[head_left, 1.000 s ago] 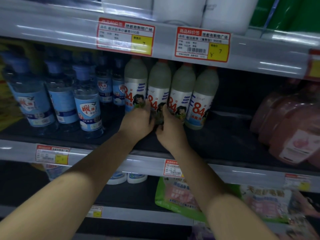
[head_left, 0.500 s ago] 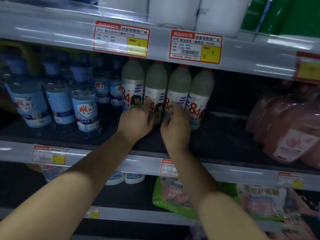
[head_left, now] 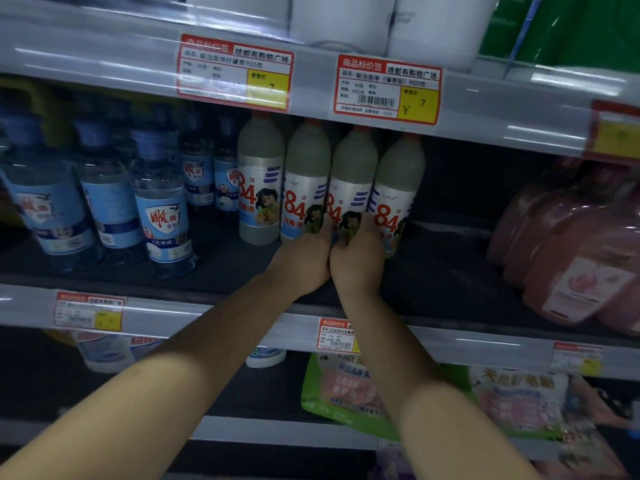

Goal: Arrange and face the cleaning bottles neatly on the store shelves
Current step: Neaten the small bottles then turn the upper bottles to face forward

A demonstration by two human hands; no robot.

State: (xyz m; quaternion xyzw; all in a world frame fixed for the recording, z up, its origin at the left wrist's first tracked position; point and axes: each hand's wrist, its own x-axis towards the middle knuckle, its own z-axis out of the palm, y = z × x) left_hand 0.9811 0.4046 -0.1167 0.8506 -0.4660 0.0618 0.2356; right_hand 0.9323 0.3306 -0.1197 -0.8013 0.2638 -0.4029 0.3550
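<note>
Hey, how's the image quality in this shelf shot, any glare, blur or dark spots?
Head view: dim overall; glare streaks run along the shelf rail; the 84 bottles and both hands are fairly sharp; the pink bottles and lower packets are blurred at the edges; wide-angle bending curves the shelves.

Four "84" bottles (head_left: 260, 188), two hands (head_left: 303, 261).

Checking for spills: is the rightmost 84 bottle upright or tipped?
Tilted. The rightmost 84 bottle leans left, its top against the neighbouring bottle; the right hand covers its base.
</note>
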